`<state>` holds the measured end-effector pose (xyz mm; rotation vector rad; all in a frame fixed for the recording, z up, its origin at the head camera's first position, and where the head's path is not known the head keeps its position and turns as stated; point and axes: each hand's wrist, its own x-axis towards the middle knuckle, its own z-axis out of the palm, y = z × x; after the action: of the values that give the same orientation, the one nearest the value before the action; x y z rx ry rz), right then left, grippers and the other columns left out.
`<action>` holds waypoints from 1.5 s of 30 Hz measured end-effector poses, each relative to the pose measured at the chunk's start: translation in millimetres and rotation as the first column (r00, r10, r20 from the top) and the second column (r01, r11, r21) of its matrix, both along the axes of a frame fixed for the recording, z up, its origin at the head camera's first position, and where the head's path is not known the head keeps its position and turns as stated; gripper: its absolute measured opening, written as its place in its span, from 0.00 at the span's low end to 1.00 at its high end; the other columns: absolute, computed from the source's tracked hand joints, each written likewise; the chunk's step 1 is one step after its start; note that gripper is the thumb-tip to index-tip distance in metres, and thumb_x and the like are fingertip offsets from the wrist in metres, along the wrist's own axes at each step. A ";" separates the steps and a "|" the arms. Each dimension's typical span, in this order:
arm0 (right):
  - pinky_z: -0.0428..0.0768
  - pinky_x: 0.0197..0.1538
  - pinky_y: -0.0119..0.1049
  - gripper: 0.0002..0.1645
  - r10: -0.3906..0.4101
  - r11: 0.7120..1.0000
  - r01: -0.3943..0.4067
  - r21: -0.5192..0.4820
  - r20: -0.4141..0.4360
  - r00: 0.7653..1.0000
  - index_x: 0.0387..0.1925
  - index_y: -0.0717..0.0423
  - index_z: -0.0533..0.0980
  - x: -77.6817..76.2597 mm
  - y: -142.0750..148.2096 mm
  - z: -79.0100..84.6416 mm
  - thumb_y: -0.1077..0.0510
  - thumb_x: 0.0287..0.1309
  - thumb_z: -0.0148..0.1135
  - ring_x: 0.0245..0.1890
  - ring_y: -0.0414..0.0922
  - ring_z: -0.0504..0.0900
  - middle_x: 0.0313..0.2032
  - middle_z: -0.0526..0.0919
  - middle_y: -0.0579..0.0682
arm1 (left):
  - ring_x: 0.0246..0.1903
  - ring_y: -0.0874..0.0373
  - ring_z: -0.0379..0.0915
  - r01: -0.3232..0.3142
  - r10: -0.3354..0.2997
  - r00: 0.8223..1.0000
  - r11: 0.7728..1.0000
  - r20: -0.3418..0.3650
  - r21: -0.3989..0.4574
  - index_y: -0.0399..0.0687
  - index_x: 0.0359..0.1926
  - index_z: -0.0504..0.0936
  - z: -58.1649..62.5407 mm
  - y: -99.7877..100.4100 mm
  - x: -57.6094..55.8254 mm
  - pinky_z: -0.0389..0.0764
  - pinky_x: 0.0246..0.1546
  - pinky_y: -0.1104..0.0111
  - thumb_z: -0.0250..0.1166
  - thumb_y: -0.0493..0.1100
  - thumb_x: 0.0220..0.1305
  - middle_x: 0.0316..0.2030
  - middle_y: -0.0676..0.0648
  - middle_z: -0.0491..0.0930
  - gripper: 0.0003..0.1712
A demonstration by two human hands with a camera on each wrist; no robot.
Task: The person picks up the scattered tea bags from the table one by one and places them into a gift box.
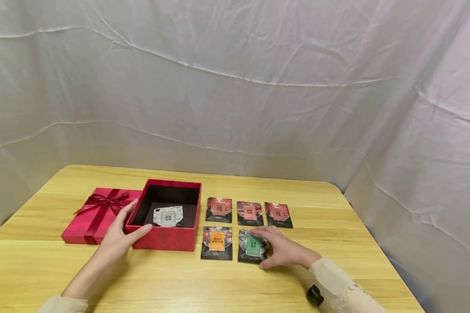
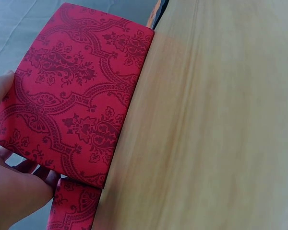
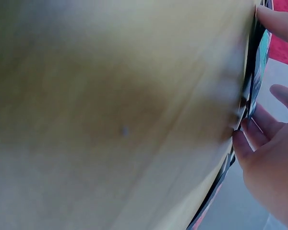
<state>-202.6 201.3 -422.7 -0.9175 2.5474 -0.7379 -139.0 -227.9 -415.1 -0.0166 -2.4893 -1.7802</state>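
Note:
My left hand (image 1: 119,230) holds the near left corner of an open red gift box (image 1: 164,239), thumb at the front rim and fingers along the left side. Inside the box lies a white-patterned tea sachet (image 1: 168,216). In the left wrist view the box's patterned front (image 2: 77,91) fills the left half. My right hand (image 1: 283,248) pinches a green-labelled tea sachet (image 1: 253,246) at its right part, thumb at the near edge and fingers at the far edge. In the right wrist view that sachet (image 3: 261,62) shows nearly edge-on between thumb and fingers.
The red lid (image 1: 76,221) with a ribbon bow lies left of the box. An orange-labelled sachet (image 1: 217,243) lies between box and right hand. Behind are three red-labelled sachets (image 1: 219,209) in a row. A wooden table (image 1: 172,282) stands before a pale curtain (image 1: 235,113).

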 end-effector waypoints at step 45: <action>0.53 0.59 0.73 0.49 -0.019 0.991 0.003 -0.131 -0.125 0.992 0.70 0.53 0.63 -9.4 -7.0 27.5 0.47 0.48 0.72 0.68 0.64 0.53 0.68 0.60 0.63 | 0.65 0.35 0.48 -0.008 0.008 1.000 1.000 -0.020 -0.019 0.47 0.76 0.46 0.2 0.7 1.2 0.55 0.59 0.35 0.66 0.47 0.63 0.70 0.32 0.51 0.49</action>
<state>-212.0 194.3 -395.1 -1.0228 2.6406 -0.8856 -137.8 -227.3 -414.9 -0.0256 -2.4890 -1.7444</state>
